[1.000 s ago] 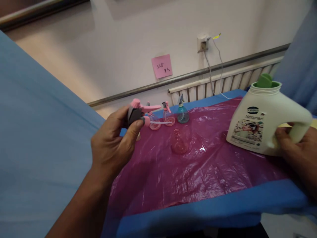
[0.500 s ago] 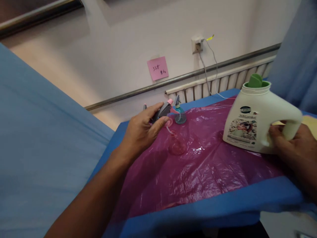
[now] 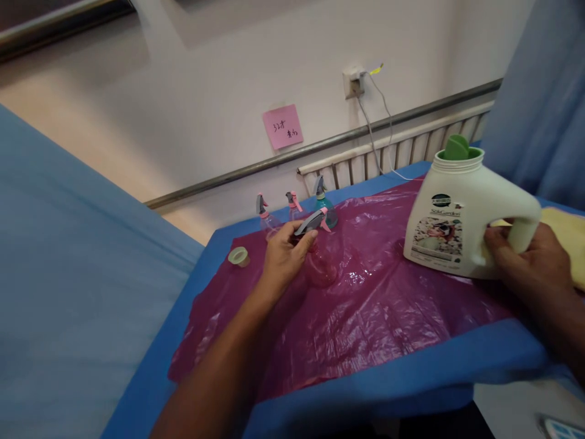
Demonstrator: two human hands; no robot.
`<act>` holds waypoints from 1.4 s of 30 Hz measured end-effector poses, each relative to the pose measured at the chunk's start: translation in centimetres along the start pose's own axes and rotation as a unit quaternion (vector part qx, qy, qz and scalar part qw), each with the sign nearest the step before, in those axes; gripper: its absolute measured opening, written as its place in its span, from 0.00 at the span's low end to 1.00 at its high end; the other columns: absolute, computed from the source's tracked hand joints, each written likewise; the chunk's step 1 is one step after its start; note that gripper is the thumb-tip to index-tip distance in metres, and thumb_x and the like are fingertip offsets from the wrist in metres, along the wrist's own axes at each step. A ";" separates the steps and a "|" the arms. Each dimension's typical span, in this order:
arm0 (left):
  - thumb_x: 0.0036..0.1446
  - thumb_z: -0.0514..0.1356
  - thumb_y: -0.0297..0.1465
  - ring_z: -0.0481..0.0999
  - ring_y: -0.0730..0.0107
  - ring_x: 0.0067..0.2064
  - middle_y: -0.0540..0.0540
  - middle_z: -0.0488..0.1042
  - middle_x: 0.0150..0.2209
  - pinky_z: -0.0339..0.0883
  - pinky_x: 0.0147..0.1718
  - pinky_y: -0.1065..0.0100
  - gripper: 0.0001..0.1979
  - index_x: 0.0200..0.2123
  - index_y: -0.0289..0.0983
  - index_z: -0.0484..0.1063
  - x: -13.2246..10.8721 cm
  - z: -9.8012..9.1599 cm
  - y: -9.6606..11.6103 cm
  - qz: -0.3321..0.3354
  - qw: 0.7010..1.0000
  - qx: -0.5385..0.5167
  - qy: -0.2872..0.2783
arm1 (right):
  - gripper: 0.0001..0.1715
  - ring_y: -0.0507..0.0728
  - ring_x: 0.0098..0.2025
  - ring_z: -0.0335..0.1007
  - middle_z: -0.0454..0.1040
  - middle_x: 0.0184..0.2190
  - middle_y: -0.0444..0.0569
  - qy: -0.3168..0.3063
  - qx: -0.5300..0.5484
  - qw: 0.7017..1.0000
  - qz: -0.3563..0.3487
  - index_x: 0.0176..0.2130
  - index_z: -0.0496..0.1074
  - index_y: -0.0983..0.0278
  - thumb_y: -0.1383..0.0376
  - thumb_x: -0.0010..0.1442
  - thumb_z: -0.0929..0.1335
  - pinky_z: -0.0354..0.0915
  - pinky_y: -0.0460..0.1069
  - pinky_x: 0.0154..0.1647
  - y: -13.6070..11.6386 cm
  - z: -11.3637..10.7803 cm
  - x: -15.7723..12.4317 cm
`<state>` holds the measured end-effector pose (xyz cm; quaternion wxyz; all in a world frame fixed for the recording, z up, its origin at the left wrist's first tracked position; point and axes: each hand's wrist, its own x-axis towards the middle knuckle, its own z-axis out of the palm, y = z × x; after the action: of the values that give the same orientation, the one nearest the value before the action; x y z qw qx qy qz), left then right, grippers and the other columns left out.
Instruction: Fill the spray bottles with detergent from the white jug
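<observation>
My left hand (image 3: 286, 253) grips a grey and pink spray head (image 3: 314, 222) between thumb and fingers. Directly under it stands a clear pinkish bottle (image 3: 322, 268); the hand partly hides where head and neck meet. My right hand (image 3: 532, 256) is wrapped round the handle of a large pale detergent jug (image 3: 436, 222), which is upright. A green spout (image 3: 457, 147) shows in the jug's uncapped mouth. Beyond my left hand stand a teal spray bottle (image 3: 329, 213) and two clear spray bottles with pink and grey heads (image 3: 262, 204).
A pale cap (image 3: 238, 256) lies on the purple plastic sheet (image 3: 379, 317) at left. Yellow cloth (image 3: 567, 235) is at the right edge. Behind the blue table run a radiator (image 3: 365, 171) and a white cord (image 3: 372, 131). A blue curtain (image 3: 68, 274) hangs at left.
My left hand has lowered the spray head onto the bottle's neck; its tube was visible above the opening before. The jug stays in my right hand. The view has shifted slightly.
</observation>
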<state>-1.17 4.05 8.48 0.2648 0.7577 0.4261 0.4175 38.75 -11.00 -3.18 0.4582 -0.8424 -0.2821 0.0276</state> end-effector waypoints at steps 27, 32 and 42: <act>0.60 0.72 0.37 0.76 0.66 0.39 0.50 0.80 0.38 0.67 0.43 0.66 0.11 0.43 0.39 0.83 -2.6 2.7 -1.5 -0.055 0.989 -0.093 0.098 | 0.26 0.70 0.44 0.78 0.82 0.43 0.54 0.018 0.014 1.000 -0.003 0.46 0.77 0.54 0.43 0.55 0.70 0.67 0.63 0.45 0.7 0.6 0.5; 0.59 0.73 0.38 0.76 0.66 0.39 0.49 0.80 0.38 0.67 0.43 0.66 0.11 0.43 0.39 0.85 -2.4 2.7 -2.5 -0.057 0.988 -0.113 0.084 | 0.24 0.70 0.44 0.77 0.82 0.43 0.56 0.025 0.013 1.000 0.005 0.45 0.77 0.54 0.43 0.54 0.70 0.66 0.64 0.45 0.5 0.6 0.5; 0.62 0.72 0.37 0.79 0.63 0.47 0.46 0.82 0.45 0.70 0.51 0.63 0.11 0.47 0.42 0.87 -3.1 3.5 -3.5 -0.036 0.983 -0.139 0.115 | 0.23 0.70 0.44 0.76 0.81 0.42 0.56 0.026 0.002 1.000 0.004 0.43 0.77 0.53 0.44 0.54 0.70 0.65 0.63 0.44 0.7 0.7 0.6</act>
<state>-0.54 2.97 2.79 0.3318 0.6445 0.4187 0.5469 39.33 -10.48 -3.97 0.4674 -0.8428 -0.2668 0.0080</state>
